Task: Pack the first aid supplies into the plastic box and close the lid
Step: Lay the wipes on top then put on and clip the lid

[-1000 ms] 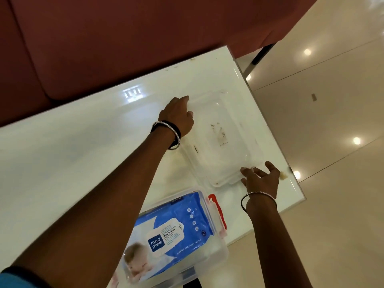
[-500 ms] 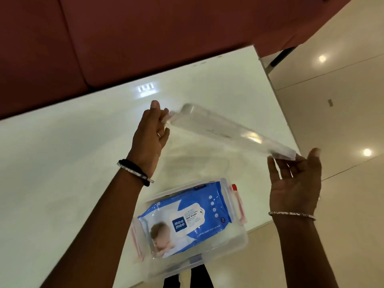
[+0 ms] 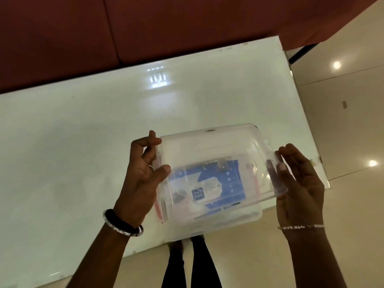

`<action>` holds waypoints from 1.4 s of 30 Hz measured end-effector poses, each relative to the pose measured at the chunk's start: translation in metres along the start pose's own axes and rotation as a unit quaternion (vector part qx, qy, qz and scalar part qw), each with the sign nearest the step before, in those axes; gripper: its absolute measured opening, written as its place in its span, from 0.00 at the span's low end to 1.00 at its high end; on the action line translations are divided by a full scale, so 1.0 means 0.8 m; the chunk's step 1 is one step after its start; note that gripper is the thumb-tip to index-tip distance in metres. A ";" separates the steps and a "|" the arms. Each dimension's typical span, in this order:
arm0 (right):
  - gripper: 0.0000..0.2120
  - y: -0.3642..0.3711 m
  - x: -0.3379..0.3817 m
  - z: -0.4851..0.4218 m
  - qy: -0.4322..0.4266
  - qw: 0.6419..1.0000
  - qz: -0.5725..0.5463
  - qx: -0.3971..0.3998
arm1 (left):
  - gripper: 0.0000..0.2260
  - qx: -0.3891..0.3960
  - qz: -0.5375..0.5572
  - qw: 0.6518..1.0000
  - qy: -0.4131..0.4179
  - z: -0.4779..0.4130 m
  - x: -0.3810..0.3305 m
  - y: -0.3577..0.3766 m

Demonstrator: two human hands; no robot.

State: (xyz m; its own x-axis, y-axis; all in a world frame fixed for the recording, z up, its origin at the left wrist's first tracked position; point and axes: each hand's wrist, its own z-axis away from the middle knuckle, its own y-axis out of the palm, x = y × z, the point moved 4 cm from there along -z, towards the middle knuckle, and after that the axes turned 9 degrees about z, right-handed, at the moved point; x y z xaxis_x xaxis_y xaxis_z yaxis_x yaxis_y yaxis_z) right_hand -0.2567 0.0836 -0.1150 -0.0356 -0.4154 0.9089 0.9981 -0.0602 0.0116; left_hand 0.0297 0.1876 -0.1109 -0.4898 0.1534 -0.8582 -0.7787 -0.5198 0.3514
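Clear lid (image 3: 214,146) gripped at both short ends, left hand (image 3: 143,179) and right hand (image 3: 299,183); held over plastic box (image 3: 209,221) with wipes pack (image 3: 207,183) on counter (image 3: 83,142).

Wipes pack (image 3: 216,183) blurred through clear lid (image 3: 207,146), label mostly unreadable. Other box (image 3: 207,223) contents can't be told. Lid seated or hovering: unclear. Tabletop (image 3: 83,142) cut off at left edge.

White table (image 3: 83,142), seemingly under plastic box (image 3: 218,222)

lid (image 3: 209,146) over box (image 3: 228,220), wipes pack (image 3: 232,183) inside, on table (image 3: 83,142)
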 end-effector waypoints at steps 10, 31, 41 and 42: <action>0.24 -0.022 -0.042 0.066 -0.047 0.973 0.226 -0.004 | 0.22 0.042 -0.223 0.974 0.005 0.057 0.030 -0.015; 0.20 -0.021 -0.096 0.062 -0.074 0.942 0.323 -0.048 | 0.20 -0.184 -0.222 0.952 -0.101 0.078 0.076 -0.070; 0.16 -0.025 -0.078 0.040 0.032 0.936 0.350 -0.007 | 0.13 -0.241 -0.215 0.939 -0.121 0.090 0.088 -0.071; 0.15 -0.026 -0.074 0.035 0.051 0.933 0.356 -0.001 | 0.15 -0.240 -0.213 0.939 -0.123 0.091 0.090 -0.071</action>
State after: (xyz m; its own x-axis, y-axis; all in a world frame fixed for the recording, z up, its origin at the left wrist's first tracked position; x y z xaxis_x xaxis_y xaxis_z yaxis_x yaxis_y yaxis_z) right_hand -0.2737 0.1349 -0.1570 0.6319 -0.4343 0.6419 0.7705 0.2629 -0.5806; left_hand 0.0102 0.2892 -0.1651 -0.2959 0.5922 -0.7495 -0.6873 -0.6769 -0.2635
